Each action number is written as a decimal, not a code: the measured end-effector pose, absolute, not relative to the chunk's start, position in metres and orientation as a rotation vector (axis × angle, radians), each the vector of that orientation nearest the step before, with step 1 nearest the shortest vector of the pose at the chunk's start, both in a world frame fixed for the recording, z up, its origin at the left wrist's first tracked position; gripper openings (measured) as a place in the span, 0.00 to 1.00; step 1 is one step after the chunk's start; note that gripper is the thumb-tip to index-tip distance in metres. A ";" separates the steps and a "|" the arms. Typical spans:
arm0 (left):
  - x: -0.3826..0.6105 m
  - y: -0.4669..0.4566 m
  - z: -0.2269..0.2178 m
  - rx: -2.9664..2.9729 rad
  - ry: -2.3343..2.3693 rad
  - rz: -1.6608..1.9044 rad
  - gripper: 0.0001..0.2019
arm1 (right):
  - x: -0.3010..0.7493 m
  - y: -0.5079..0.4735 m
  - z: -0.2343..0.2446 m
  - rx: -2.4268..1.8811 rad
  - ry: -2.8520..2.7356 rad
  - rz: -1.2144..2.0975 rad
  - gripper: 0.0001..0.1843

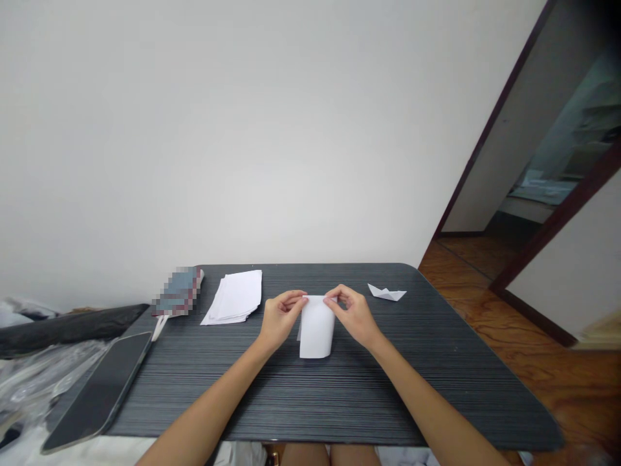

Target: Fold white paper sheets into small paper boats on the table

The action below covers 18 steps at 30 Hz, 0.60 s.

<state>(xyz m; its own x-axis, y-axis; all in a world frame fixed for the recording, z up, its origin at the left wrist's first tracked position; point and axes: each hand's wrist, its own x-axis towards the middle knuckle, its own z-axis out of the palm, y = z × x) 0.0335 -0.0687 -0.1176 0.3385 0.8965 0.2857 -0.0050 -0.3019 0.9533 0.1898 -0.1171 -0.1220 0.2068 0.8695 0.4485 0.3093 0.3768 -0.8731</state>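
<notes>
A white sheet of paper (pixel 316 330), bent over at its top edge, hangs between my two hands above the dark table. My left hand (pixel 283 316) pinches its upper left corner between thumb and fingers. At the upper right corner, the thumb and fingers of my right hand (pixel 354 316) pinch it too. Part of a rear layer shows along the paper's left side; the rest of that layer is hidden. To the right of my right hand lies a folded paper boat (pixel 387 293).
A stack of white paper (pixel 237 296) lies at the table's back left. Left of it is a blurred-out object (pixel 178 291) with a white strap. A phone (pixel 99 391) rests along the left edge of the table (pixel 451 382). A white wall stands behind.
</notes>
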 end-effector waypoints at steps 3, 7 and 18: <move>0.034 -0.068 -0.117 1.580 0.840 1.150 0.13 | 0.190 -0.115 -0.122 -1.118 -1.209 0.755 0.12; 0.033 -0.067 -0.116 1.569 0.852 1.175 0.12 | 0.194 -0.112 -0.124 -1.137 -1.065 1.038 0.16; 0.030 -0.062 -0.114 1.545 0.886 1.242 0.11 | 0.193 -0.112 -0.128 -1.132 -1.051 1.244 0.18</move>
